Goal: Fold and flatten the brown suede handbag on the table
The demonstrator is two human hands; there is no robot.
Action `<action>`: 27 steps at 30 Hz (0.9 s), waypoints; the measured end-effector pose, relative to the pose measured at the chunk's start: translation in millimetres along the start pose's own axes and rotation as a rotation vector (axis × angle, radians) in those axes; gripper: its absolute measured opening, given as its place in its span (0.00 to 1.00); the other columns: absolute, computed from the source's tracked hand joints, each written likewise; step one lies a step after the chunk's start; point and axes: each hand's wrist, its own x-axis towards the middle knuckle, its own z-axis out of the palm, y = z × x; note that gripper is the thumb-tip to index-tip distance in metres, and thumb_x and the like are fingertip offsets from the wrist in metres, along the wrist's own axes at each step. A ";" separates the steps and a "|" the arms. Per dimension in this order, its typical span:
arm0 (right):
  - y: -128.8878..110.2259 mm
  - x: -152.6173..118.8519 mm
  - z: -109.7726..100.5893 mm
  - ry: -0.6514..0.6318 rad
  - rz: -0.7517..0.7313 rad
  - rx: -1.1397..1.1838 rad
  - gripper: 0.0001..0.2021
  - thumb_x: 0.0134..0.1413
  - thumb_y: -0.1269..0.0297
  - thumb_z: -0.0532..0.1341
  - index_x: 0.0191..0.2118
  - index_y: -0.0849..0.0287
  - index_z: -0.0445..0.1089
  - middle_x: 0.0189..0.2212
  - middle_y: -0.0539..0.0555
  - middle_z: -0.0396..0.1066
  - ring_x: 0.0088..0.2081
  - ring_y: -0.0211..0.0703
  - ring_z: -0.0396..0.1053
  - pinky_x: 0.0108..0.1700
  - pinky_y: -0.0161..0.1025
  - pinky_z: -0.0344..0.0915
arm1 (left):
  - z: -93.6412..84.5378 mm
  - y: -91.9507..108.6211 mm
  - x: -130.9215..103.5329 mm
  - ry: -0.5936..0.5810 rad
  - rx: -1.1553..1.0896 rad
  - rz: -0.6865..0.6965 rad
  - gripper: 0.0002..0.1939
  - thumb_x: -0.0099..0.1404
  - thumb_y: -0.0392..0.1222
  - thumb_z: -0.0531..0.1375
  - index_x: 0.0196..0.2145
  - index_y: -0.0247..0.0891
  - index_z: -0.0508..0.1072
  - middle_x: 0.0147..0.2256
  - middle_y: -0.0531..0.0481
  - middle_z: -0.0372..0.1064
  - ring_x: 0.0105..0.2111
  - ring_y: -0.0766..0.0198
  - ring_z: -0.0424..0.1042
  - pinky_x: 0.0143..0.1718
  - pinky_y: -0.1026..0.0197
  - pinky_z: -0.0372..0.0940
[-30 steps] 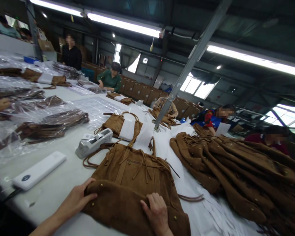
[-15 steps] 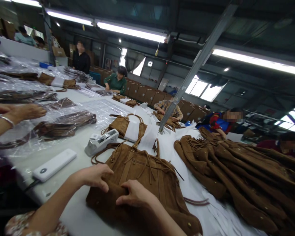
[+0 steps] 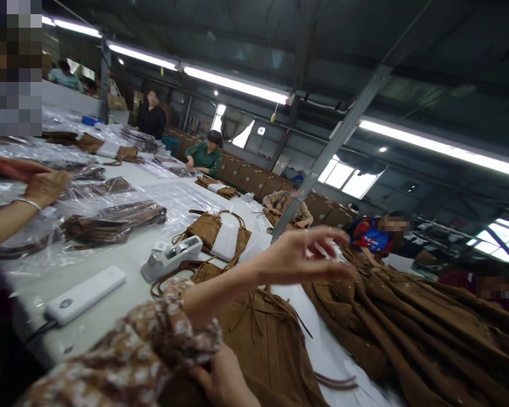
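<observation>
Head view: the left hand (image 3: 301, 254) has lifted off the bag (image 3: 263, 339) and now reaches across toward the heap of bags (image 3: 428, 328) at 3 o'clock, grip released, fingers spread and holding nothing. The bag lies on the worktop (image 3: 123, 260) straight ahead. The right hand (image 3: 223, 379) presses on its near edge at 6 o'clock; the sleeve (image 3: 144, 350) hides its fingers, so I cannot tell its grip.

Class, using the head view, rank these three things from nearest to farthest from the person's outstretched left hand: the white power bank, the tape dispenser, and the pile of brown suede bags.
1. Pile of brown suede bags: just below and to the right of the left hand.
2. Tape dispenser: on the table, to the hand's left.
3. White power bank: farther left, near the table's edge.
</observation>
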 end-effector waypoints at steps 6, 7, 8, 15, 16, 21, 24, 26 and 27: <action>15.0 0.9 24.7 -0.001 -0.036 -0.044 0.11 0.44 0.57 0.65 0.32 0.55 0.67 0.30 0.49 0.72 0.31 0.44 0.68 0.29 0.36 0.57 | -48.0 -66.3 -210.1 -0.901 1.072 -0.463 0.28 0.43 0.59 0.68 0.35 0.38 0.71 0.38 0.39 0.68 0.37 0.46 0.68 0.31 0.53 0.63; 15.7 1.8 31.6 0.026 -0.078 -0.118 0.09 0.46 0.59 0.64 0.32 0.56 0.67 0.30 0.50 0.72 0.31 0.44 0.68 0.29 0.36 0.57 | -55.1 -74.6 -241.4 -0.919 1.089 -0.528 0.25 0.44 0.56 0.68 0.35 0.39 0.71 0.38 0.41 0.69 0.37 0.47 0.69 0.30 0.54 0.63; 15.6 1.7 38.4 0.054 -0.112 -0.190 0.05 0.48 0.64 0.62 0.32 0.57 0.66 0.30 0.51 0.71 0.31 0.44 0.68 0.30 0.37 0.57 | -59.2 -81.5 -268.1 -0.901 1.070 -0.580 0.20 0.49 0.51 0.67 0.37 0.40 0.69 0.36 0.45 0.69 0.34 0.52 0.69 0.29 0.56 0.62; 29.9 -16.2 26.5 0.015 -0.038 -0.283 0.14 0.46 0.53 0.64 0.35 0.55 0.66 0.35 0.53 0.71 0.37 0.49 0.67 0.37 0.43 0.59 | -51.1 -101.4 -336.1 -0.684 1.243 -0.442 0.14 0.60 0.26 0.45 0.31 0.42 0.65 0.31 0.50 0.67 0.30 0.60 0.67 0.32 0.58 0.59; 37.8 -20.2 17.2 -0.029 0.033 -0.285 0.24 0.35 0.45 0.68 0.35 0.55 0.66 0.35 0.53 0.71 0.37 0.51 0.68 0.37 0.44 0.60 | -52.5 -101.9 -336.6 -0.678 1.231 -0.470 0.15 0.59 0.26 0.45 0.31 0.42 0.66 0.31 0.50 0.67 0.30 0.60 0.67 0.31 0.59 0.60; 62.6 -52.8 8.3 -0.021 0.223 -0.396 0.17 0.36 0.53 0.70 0.29 0.57 0.66 0.25 0.51 0.70 0.29 0.46 0.68 0.30 0.39 0.57 | -56.7 -95.6 -332.9 -0.692 1.145 -0.586 0.18 0.59 0.25 0.44 0.32 0.42 0.69 0.33 0.48 0.69 0.32 0.59 0.68 0.34 0.58 0.62; 54.0 -71.6 28.3 0.021 0.206 -0.432 0.04 0.51 0.73 0.60 0.29 0.58 0.66 0.27 0.52 0.71 0.31 0.43 0.68 0.30 0.39 0.56 | -42.5 -86.2 -312.0 -0.680 1.124 -0.638 0.18 0.58 0.28 0.48 0.39 0.43 0.72 0.40 0.45 0.69 0.41 0.55 0.69 0.44 0.51 0.62; 48.5 -77.8 31.9 0.024 0.188 -0.439 0.05 0.53 0.74 0.57 0.29 0.58 0.65 0.27 0.51 0.70 0.31 0.42 0.67 0.31 0.39 0.57 | -25.3 -80.7 -289.8 -0.686 1.107 -0.620 0.20 0.55 0.33 0.55 0.46 0.44 0.70 0.47 0.43 0.67 0.47 0.50 0.66 0.48 0.47 0.60; 47.9 -79.9 27.1 0.023 0.165 -0.435 0.03 0.53 0.72 0.58 0.30 0.57 0.65 0.28 0.50 0.70 0.32 0.41 0.67 0.31 0.39 0.57 | -15.7 -79.2 -278.7 -0.709 1.089 -0.612 0.24 0.53 0.34 0.57 0.49 0.45 0.68 0.49 0.43 0.66 0.48 0.48 0.66 0.49 0.46 0.60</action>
